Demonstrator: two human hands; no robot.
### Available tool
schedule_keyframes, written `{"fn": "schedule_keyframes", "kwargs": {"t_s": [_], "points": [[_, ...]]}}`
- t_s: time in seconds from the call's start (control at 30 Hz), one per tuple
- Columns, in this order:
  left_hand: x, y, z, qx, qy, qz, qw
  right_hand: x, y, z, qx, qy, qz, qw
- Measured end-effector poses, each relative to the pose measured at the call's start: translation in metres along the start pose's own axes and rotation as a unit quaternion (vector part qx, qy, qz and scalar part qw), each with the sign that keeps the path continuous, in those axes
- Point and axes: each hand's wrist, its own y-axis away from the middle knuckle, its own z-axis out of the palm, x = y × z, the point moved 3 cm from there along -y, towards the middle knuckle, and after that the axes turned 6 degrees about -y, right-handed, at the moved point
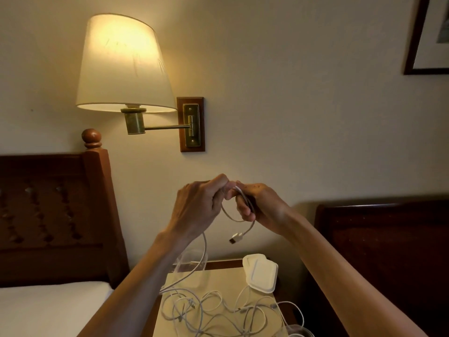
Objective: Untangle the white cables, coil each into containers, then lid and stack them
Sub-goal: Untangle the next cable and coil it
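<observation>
Both hands are raised above the desk, meeting fingertip to fingertip. The left hand pinches the white cable at its 3 o'clock side; the right hand curls its grip round a small loop of it, the USB plug dangling at 6 o'clock. More tangled cables lie on the desk below, with white lids at their 1 o'clock and a clear container at 11 o'clock.
</observation>
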Motion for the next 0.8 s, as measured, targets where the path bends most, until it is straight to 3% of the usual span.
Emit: {"fn": "schedule_keyframes", "kwargs": {"t_s": [0.1, 0.2, 0.4, 0.6, 0.8], "points": [[-0.007, 0.000, 0.007, 0.006, 0.025, -0.039, 0.999, 0.007, 0.002, 0.005, -0.017, -0.105, 0.017, 0.994], [-0.011, 0.001, 0.014, -0.008, 0.118, -0.086, 0.989, 0.008, 0.004, 0.008, -0.042, -0.180, 0.025, 0.983], [-0.014, 0.003, 0.019, -0.154, 0.314, -0.202, 0.915, 0.011, 0.004, 0.003, -0.059, -0.264, 0.068, 0.960], [-0.016, 0.004, 0.019, -0.085, 0.366, -0.278, 0.884, 0.014, -0.001, 0.011, -0.084, -0.317, 0.043, 0.944], [-0.023, 0.019, 0.033, -0.086, 0.395, -0.287, 0.868, 0.022, -0.002, 0.002, -0.016, -0.270, 0.061, 0.961]]}}
